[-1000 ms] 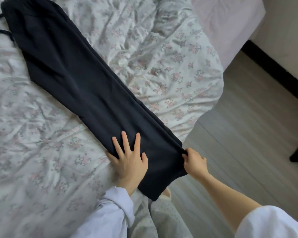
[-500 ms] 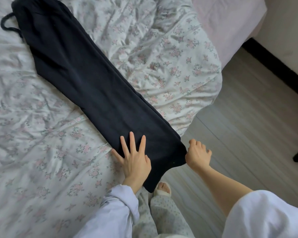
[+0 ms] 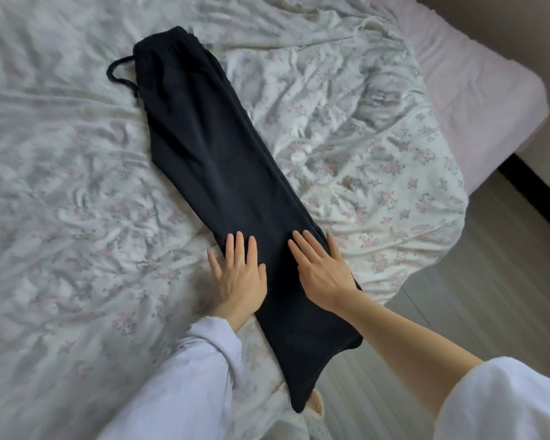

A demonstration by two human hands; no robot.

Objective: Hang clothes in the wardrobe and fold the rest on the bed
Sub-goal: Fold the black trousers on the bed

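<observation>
1. A pair of dark navy soft-fabric trousers [image 3: 223, 173] is laid lengthwise, leg on leg, across the rumpled white floral bedsheet [image 3: 61, 217], with the hems hanging over the bed edge.
2. The left hand [image 3: 238, 274] and right hand [image 3: 323, 274] are pressed flat on the lower legs, fingers straight; nothing is gripped.
3. The crosswise folds are judged still to be made.
4. No wardrobe or hung clothes are shown.
</observation>
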